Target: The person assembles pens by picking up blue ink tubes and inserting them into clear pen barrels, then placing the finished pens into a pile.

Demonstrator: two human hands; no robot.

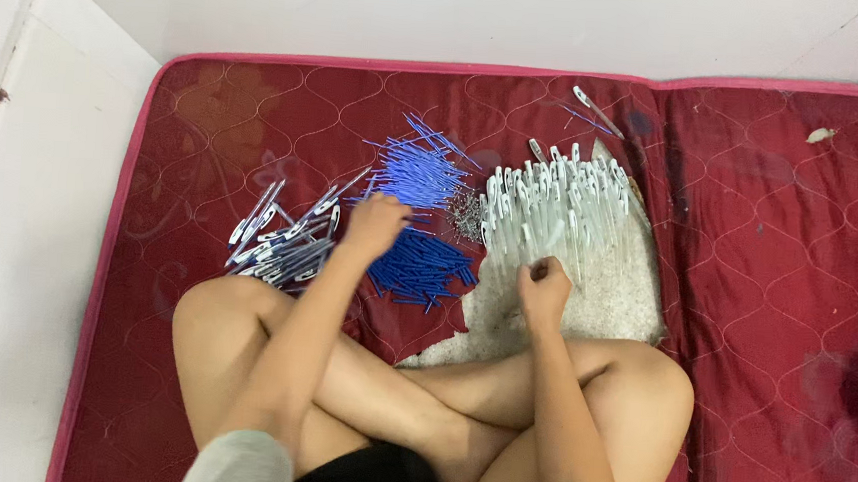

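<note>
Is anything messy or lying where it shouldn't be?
Yes. One white pen barrel lies alone near the mattress's top edge, apart from the big pile of white barrels. A pale scrap sits farther right.

Beside the blue refill pile [418, 176], the left hand [374, 223] is motion-blurred, its fingers indistinct; the small grey heap [465, 216] right of that pile is too fine to identify; the right hand [543, 290] hides whatever it pinches

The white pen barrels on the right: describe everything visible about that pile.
The pen barrels are pale, translucent-looking plastic tubes with white clips, many dozens, heaped roughly parallel with clips pointing away from the person. They lie on a whitish sheet over the red mattress. The right hand rests closed at the pile's near edge.
</note>
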